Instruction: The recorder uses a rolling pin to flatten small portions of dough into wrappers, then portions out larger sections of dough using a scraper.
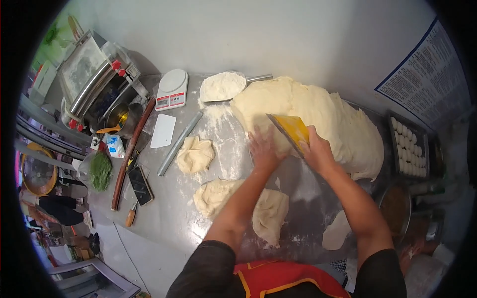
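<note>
A huge pale mass of dough (325, 111) lies along the back of the floured metal table. My right hand (319, 151) grips a yellow dough scraper (294, 128), its blade tilted over the front of the mass. Beside it, my left hand (265, 149) presses on the dough's near left edge with fingers spread. Smaller dough pieces sit closer to me: a folded lump (195, 155) at the left, a long piece (213, 197) partly behind my left forearm, another lump (271, 216) and a thin flat piece (336, 232) near the front edge.
Behind stand a scoop of flour (223, 85) and a white scale (171, 92). Leftward lie a white card (163, 131), a metal rod (180, 144), a long wooden stick (133, 154) and a phone (141, 185). A tray of dough balls (422, 174) and a metal bowl (396, 208) are at right.
</note>
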The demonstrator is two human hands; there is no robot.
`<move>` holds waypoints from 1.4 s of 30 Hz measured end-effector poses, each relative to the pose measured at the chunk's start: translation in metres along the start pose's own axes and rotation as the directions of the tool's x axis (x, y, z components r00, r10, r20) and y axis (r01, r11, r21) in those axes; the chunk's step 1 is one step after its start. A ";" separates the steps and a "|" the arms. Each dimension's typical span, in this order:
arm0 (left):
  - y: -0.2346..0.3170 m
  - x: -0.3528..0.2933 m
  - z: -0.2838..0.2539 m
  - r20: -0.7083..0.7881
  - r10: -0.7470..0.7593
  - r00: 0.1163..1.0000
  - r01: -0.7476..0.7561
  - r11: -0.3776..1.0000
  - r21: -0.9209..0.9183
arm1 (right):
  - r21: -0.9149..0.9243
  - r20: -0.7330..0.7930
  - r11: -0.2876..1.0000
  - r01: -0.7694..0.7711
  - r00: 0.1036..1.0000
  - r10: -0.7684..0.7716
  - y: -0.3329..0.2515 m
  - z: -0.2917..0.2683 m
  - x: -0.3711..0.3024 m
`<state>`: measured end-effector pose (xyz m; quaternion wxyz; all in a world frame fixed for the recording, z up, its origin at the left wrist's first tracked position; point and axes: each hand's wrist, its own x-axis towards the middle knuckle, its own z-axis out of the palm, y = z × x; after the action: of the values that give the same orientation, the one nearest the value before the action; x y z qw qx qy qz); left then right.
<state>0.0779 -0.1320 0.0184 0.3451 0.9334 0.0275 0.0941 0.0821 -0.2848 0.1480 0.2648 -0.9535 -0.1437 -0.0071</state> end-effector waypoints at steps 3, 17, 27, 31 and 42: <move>-0.003 0.002 0.009 -0.077 -0.031 0.997 0.036 0.998 0.055 | -0.034 0.034 0.999 0.028 0.999 -0.027 -0.006 0.001 0.013; -0.034 -0.037 0.001 -0.042 -0.056 0.998 0.057 0.998 0.040 | -0.318 0.395 0.882 0.349 0.894 -0.211 -0.013 0.091 0.070; -0.082 -0.036 -0.048 -0.006 -0.139 0.990 0.136 0.976 -0.167 | -0.052 0.090 0.987 0.154 0.985 -0.149 0.012 0.056 0.036; -0.101 -0.034 -0.060 0.111 -0.111 0.988 0.130 0.973 -0.189 | 0.078 0.053 0.972 -0.221 0.975 0.217 0.026 -0.007 -0.055; -0.066 0.004 -0.030 0.207 -0.174 0.963 0.193 0.978 -0.073 | 0.232 0.071 0.790 -0.568 0.819 0.569 0.098 0.082 -0.107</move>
<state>0.0771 -0.0622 -0.0012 0.3962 0.9146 0.0748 -0.0311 0.0017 -0.3522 0.0192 0.3692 -0.9128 0.1500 0.0891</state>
